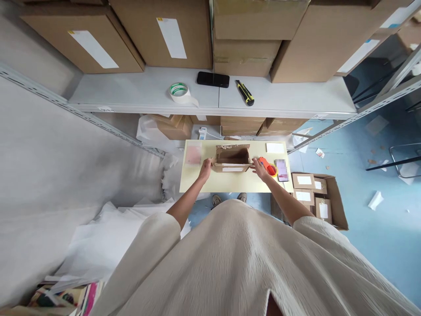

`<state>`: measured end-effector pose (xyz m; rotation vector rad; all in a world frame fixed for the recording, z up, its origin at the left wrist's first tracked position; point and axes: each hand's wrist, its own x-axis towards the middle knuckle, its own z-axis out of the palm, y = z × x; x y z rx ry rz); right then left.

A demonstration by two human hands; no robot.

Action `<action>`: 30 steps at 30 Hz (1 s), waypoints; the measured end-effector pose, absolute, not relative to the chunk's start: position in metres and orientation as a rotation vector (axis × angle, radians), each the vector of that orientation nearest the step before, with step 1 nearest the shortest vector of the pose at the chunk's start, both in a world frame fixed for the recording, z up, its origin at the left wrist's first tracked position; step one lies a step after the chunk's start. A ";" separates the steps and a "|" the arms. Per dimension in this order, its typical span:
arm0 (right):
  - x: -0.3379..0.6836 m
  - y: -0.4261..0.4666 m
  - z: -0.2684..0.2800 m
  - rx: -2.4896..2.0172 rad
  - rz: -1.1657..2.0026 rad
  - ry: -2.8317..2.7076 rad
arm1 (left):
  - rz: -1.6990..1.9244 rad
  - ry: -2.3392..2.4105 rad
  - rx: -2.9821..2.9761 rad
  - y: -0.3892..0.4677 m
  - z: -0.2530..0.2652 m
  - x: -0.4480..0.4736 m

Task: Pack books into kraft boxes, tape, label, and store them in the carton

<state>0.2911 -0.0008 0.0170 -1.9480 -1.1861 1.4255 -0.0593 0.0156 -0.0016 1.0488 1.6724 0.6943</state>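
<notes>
A small open cardboard box [233, 168] stands on the pale yellow tabletop [226, 183], its top open towards me and a white label on its near side. My left hand [205, 170] is closed on the box's left end at the flap. At the opposite end, my right hand [260, 168] has its fingertips on the right corner flap, the thumb side partly hidden. Right beside that hand lies a red-orange tape dispenser [268, 166] with a yellow roll. A phone with a lit screen [282, 170] rests further right.
White labels [275, 148] and a pinkish sheet [193, 155] lie on the table. The shelf above holds a tape roll [179, 91], a black phone [213, 79], a utility knife [245, 92] and large cartons [184, 35]. A carton of small boxes [338, 202] stands on the floor at right.
</notes>
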 end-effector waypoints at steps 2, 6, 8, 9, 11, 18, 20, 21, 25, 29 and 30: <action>0.294 0.007 0.026 -1.993 1.215 -1.301 | 0.803 1.710 1.242 0.024 0.015 -0.062; 0.286 0.028 0.052 -1.827 0.831 -1.648 | 0.881 1.506 1.711 0.043 0.049 -0.048; 0.272 0.035 0.065 -1.671 0.801 -1.876 | 0.734 1.301 1.896 0.048 0.058 -0.033; 0.264 0.037 0.069 -1.606 0.815 -1.993 | 0.645 1.225 1.956 0.049 0.060 -0.025; 0.248 0.037 0.075 -1.533 0.842 -2.202 | 0.473 1.129 2.021 0.047 0.057 -0.011; 0.247 0.024 0.073 -1.772 0.762 -2.475 | 0.403 1.173 2.077 0.037 0.028 -0.018; 0.257 0.022 0.070 -1.802 0.761 -2.489 | 0.434 1.208 2.065 0.036 0.021 -0.028; 0.262 0.021 0.068 -1.802 0.768 -2.496 | 0.440 1.227 2.044 0.035 0.018 -0.033; 0.276 0.014 0.059 -1.750 0.745 -2.520 | 0.355 1.267 2.020 0.028 0.005 -0.044; 0.289 0.005 0.049 -1.696 0.681 -2.546 | 0.316 1.263 2.080 0.023 -0.003 -0.048; 0.293 0.004 0.046 -1.702 0.678 -2.544 | 0.314 1.264 2.084 0.022 -0.004 -0.048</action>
